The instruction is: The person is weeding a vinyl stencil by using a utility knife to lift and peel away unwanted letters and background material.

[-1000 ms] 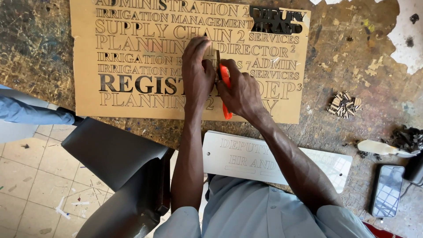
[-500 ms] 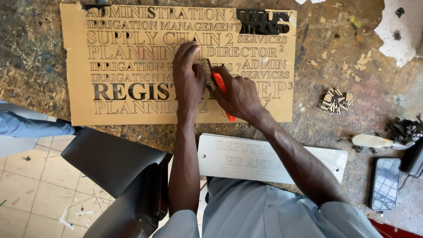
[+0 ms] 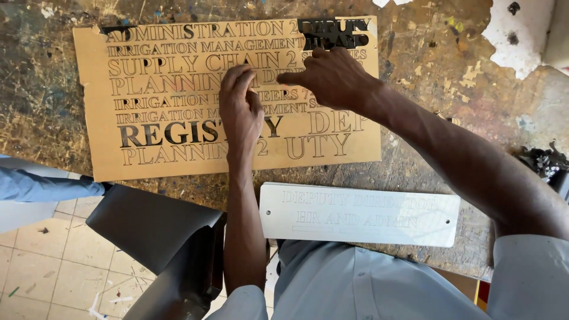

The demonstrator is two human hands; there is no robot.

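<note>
Under your fingers: tan laser-cut lettered board (image 3: pixel 178 148) on desk (image 3: pixel 450 142). Left hand (image 3: pixel 242 112) pressing flat, fingers together, empty; right hand (image 3: pixel 332 77) pinching narrow by black cut-out letters (image 3: pixel 335 32). Picking letters out, likely; next needs steady fingertip pull.

White engraved plaque (image 3: pixel 361 213) near bench edge – dark folded sheet (image 3: pixel 160 237) hanging below, tiled floor (image 3: pixel 41 272).

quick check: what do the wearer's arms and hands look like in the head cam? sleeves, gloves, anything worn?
Both hands are bare: no gloves, and no rings or watch that I can see. The left hand and right hand extend from bare forearms. Sleeves are light grey-blue shirt fabric, ending near the elbows at the bottom of the frame, matching the shirt body. No markings visible on the sleeves.
</note>
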